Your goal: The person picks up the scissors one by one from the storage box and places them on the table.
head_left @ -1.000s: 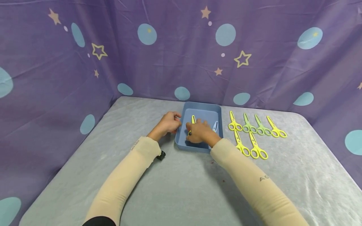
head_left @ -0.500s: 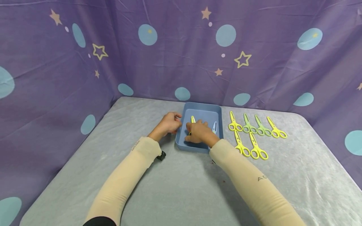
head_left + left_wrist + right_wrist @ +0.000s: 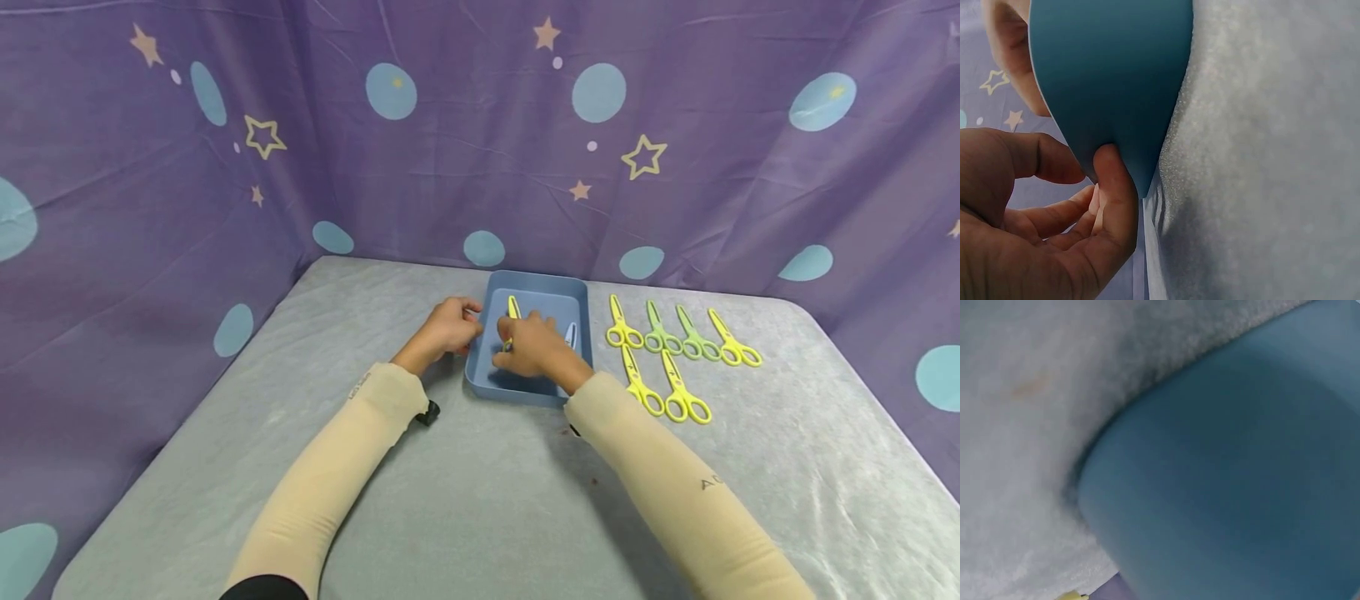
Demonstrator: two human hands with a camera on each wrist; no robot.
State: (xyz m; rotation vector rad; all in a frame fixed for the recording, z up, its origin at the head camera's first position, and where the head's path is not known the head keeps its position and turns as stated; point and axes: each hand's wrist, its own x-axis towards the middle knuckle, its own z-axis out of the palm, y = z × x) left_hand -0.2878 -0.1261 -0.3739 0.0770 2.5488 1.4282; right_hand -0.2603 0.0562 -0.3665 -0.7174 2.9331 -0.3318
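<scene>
A blue rectangular tray (image 3: 551, 302) lies on the table with its left wall beside my left hand (image 3: 447, 323). In the left wrist view that hand pinches the tray's edge, thumb (image 3: 1115, 172) flat on the outer wall and index finger at the rim. My right hand (image 3: 534, 346) reaches inside the tray and grips yellow scissors (image 3: 513, 307); the blade points to the back, and the fingers hide most of the handles. Pale blue scissors (image 3: 572, 335) lie along the tray's right side, partly behind this hand. The right wrist view is filled mainly by the tray's wall (image 3: 1197, 475).
Right of the tray, several yellow and green scissors lie in two rows, among them yellow scissors (image 3: 678, 392) in front and green scissors (image 3: 693, 336) behind. A purple patterned curtain (image 3: 450, 167) closes off the back and left of the grey-covered table (image 3: 480, 500).
My right hand has shifted slightly right, and the yellow scissors in it have moved a little toward the tray's back. The left hand and the tray have stayed put.
</scene>
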